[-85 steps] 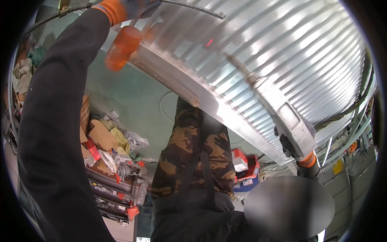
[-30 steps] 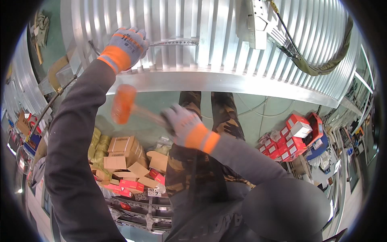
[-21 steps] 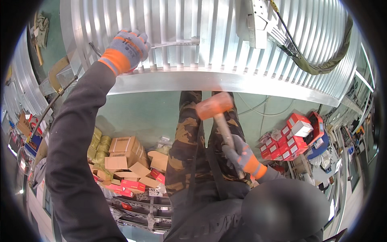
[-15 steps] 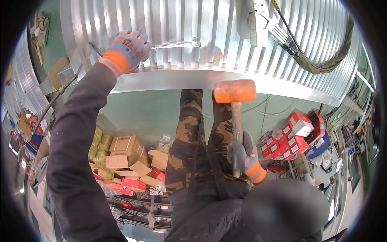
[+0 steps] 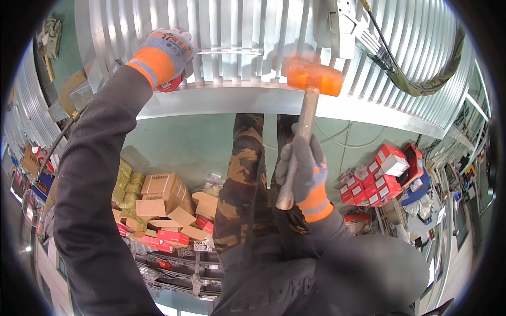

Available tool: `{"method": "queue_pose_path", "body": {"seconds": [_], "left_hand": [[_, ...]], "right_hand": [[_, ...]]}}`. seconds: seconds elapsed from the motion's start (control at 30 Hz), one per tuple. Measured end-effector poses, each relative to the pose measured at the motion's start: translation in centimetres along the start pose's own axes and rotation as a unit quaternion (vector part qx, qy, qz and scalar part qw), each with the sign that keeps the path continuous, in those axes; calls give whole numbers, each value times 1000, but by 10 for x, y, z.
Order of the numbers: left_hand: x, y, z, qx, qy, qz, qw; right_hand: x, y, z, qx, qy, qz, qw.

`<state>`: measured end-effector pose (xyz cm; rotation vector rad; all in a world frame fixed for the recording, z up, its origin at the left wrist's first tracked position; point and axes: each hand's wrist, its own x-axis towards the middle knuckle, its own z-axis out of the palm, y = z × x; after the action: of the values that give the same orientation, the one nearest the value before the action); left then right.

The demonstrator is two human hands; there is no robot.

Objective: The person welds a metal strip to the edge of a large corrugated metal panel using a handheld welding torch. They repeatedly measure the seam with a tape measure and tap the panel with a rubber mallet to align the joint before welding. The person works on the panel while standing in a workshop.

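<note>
My right hand (image 5: pixel 304 171), in a grey and orange glove, grips the grey handle of an orange-headed mallet (image 5: pixel 314 77). The mallet head is raised against the lower band of a corrugated silver metal wall (image 5: pixel 232 37) and is blurred. My left hand (image 5: pixel 166 52), gloved the same way, is up on that wall, closed on a metal rod or tool (image 5: pixel 226 51) that lies across the ribs, with a small red object under the palm. My legs in camouflage trousers (image 5: pixel 245 174) hang below.
A grey metal box with black cable (image 5: pixel 416 79) is fixed to the wall at upper right. Far below on the green floor lie cardboard boxes (image 5: pixel 163 195), red and white boxes (image 5: pixel 385 168) and metal racks (image 5: pixel 179 263). A strap (image 5: pixel 68 92) hangs at left.
The mallet went from my raised left side down to my right hand, then swung upward; its head now reaches the wall's lower band. My left hand stayed on the wall.
</note>
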<state>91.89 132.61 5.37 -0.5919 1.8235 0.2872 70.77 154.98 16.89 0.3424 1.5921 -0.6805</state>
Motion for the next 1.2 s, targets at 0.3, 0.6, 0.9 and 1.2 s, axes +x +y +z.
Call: {"method": "queue_pose_path", "body": {"seconds": [0.3,0.6,0.9,1.2], "left_hand": [[2,-6,-18,-48,-40,17,998],[6,-16,2,-121,46,22,991],[-22,33,81,-596,335,130,718],[-29,43,76,-691,291,17,661]], "right_hand": [[4,-3,-5,-8,-35,-8,999],[10,0,-17,-44,-51,-25,997],[12,-7,-26,-48,-84,-22,995],[12,-1,-34,-17,-83,-20,996]]}}
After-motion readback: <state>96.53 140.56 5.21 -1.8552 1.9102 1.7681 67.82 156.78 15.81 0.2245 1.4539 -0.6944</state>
